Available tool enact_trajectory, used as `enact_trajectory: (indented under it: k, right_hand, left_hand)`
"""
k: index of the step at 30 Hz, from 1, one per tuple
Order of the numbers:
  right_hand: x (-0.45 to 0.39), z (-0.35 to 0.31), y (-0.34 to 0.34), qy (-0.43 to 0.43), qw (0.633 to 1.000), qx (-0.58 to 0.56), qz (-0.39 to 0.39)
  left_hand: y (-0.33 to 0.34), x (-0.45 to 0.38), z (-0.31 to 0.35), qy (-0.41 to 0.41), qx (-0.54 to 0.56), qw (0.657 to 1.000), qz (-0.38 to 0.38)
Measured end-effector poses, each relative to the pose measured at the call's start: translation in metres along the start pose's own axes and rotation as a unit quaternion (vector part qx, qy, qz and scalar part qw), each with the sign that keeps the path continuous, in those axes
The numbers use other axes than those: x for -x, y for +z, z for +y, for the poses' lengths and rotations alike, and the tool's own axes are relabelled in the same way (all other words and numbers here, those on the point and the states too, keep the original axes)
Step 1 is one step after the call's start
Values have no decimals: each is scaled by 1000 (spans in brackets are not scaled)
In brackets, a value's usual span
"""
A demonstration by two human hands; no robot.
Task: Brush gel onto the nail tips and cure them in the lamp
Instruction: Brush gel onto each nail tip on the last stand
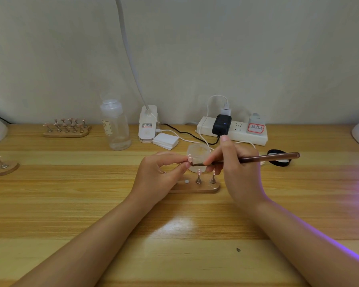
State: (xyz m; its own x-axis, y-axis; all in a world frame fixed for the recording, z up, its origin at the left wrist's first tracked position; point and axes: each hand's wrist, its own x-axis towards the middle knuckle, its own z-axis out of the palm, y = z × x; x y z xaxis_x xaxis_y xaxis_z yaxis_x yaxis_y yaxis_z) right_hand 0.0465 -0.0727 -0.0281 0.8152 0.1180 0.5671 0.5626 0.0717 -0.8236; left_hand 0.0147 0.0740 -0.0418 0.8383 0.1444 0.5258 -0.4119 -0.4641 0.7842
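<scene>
The clear bottle left of the white clip lamp base bore a label reading "NAIL"; that base's small print and the red-bordered sticker's handwriting were illegible.

The nail tip is small, pale pink and glossy; it is pinched at the fingers of the left hand, raised above the stand. The brush has a slim brown handle lying nearly level, butt end to the right; its bristle end touches the nail tip. The right hand grips the brush near the ferrule. The stand is a low wooden base on the surface, carrying two upright metal holders with pink tips. A clear dish sits just behind the stand.
</scene>
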Motion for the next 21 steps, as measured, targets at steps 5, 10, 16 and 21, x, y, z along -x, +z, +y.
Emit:
enact_trajectory:
  k: [5, 10, 16, 21]
  right_hand:
    - [-1, -3, 0, 8, 999, -22, 45]
    - [-1, -2, -1, 6, 998, -12, 55]
    - [0, 3, 0, -35, 998, 28, 35]
    - [3, 3, 1, -59, 997, 55, -2]
  left_hand:
    - [0, 0, 0, 16, 6, 1000, 15]
    - [0, 0, 1, 21, -1, 999, 24]
    - [-1, 1, 3, 9, 4, 1000, 12]
    - [0, 0, 2, 6, -7, 1000, 22]
